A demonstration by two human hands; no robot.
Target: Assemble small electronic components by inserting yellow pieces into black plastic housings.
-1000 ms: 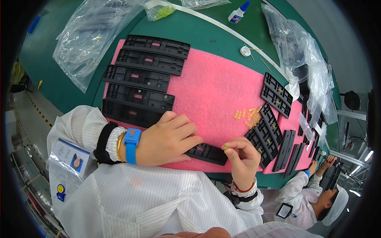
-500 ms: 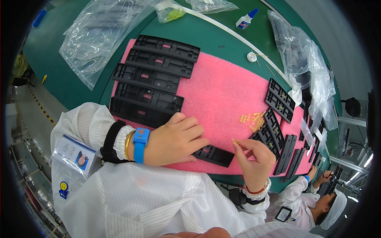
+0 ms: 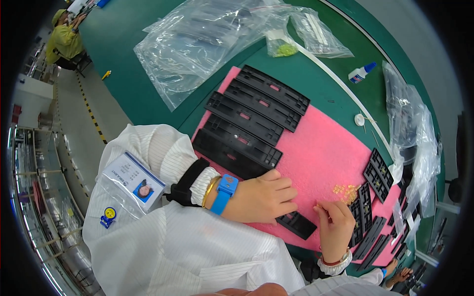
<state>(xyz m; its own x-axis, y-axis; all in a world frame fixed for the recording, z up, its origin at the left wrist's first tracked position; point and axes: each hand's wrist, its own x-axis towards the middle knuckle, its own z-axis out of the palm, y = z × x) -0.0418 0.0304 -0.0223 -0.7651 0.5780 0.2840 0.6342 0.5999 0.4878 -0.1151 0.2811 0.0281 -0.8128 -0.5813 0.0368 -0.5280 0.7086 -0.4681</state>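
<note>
My left hand (image 3: 261,200) lies bent over a long black plastic panel (image 3: 299,225) and grips it against the pink mat. Only the panel's right end shows; the rest is under the hand. Just right of that end, my right hand (image 3: 337,228) is closed in a pinch, thumb against forefinger. A tiny yellowish clear piece is at its fingertips, largely hidden now. Beyond the right hand lies a loose group of small yellow clear pieces (image 3: 346,193). Up and left of my left hand, several black panels (image 3: 261,102) lie in an overlapping row.
The pink mat (image 3: 326,148) covers the green table. More black parts (image 3: 378,173) lie at right beside crumpled plastic bags (image 3: 410,116). A glue bottle (image 3: 362,72) and small white cup (image 3: 359,119) stand farther back. A large clear bag (image 3: 197,44) lies far left. Another person's hands (image 3: 399,274) show lower right.
The whole view has turned, so table and hands appear farther right and lower. My right fingers look more closed together. My left hand stays on the panel.
</note>
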